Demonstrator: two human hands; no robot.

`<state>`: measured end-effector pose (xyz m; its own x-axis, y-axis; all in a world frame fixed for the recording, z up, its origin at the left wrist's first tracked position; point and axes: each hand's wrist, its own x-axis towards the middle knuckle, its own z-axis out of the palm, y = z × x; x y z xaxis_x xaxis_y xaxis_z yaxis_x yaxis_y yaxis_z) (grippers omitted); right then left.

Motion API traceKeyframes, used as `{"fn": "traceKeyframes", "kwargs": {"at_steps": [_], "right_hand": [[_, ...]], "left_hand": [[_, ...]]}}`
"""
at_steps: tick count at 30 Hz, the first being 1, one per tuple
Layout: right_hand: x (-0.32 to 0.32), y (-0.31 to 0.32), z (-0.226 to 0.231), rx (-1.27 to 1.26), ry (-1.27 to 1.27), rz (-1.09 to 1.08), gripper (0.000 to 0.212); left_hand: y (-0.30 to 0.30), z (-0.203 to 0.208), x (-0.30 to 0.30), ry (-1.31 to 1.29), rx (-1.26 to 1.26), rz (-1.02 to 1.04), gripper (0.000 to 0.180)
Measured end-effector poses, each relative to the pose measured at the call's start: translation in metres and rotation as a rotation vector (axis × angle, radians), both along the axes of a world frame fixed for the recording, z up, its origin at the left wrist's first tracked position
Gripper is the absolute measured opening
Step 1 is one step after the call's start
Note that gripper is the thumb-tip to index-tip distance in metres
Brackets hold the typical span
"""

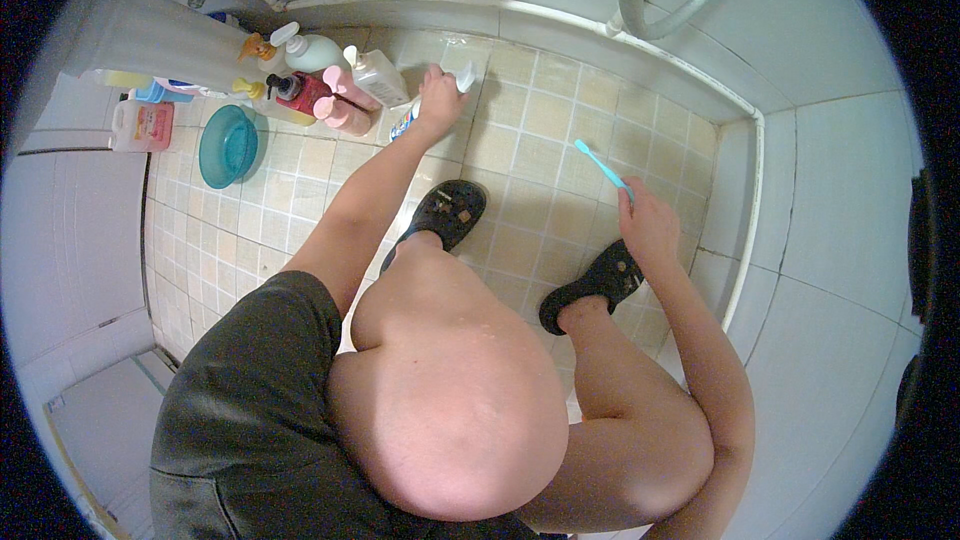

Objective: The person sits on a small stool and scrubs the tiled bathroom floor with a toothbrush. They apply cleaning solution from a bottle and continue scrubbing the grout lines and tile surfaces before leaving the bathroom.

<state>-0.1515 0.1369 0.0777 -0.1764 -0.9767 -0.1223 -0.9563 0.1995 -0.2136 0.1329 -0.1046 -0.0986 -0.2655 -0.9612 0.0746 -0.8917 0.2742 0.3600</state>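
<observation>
My left hand (440,103) reaches to the tiled floor at the back, its fingers closed round a white bottle (403,126) with a blue-patterned label. A white top (465,77) sticks out beyond the fingers; the hand hides the bottle's middle. Right beside it stands a clear pump bottle (378,76) with a white top. On the right, my right hand (650,225) pinches a turquoise toothbrush (603,169) by its handle end. The brush head points away from me, toward the far left, above the floor tiles.
Pink bottles (343,114), a red pump bottle (300,92) and a pale green pump bottle (313,52) crowd the back left. A teal basin (228,147) lies near a pink jug (142,126). White pipes (520,8) line the walls. My dark clogs (450,215) stand on the floor.
</observation>
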Motion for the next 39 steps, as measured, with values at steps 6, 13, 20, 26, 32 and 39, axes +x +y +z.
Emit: {"fn": "traceKeyframes", "kwargs": {"at_steps": [6,13,20,26,32,39], "right_hand": [[-0.001,0.001,-0.002,0.006,-0.009,-0.008,0.021],[0.001,-0.001,-0.002,0.012,-0.02,0.008,0.02],[0.002,0.0,0.001,0.037,-0.011,-0.007,0.02],[0.004,-0.002,0.003,0.027,-0.018,0.001,0.021],[0.004,-0.002,0.003,0.059,-0.027,-0.009,0.022],[0.004,-0.002,0.001,0.052,-0.016,-0.003,0.022]], "left_hand": [[0.001,0.001,0.001,-0.002,0.043,-0.017,0.037],[-0.004,0.0,0.004,0.075,-0.068,0.03,0.036],[-0.004,0.002,0.001,0.078,-0.073,-0.037,0.035],[-0.003,0.006,-0.017,0.064,-0.015,-0.155,0.035],[0.007,0.007,-0.031,0.009,-0.076,-0.168,0.03],[0.009,0.008,-0.036,0.04,-0.092,-0.228,0.038]]}}
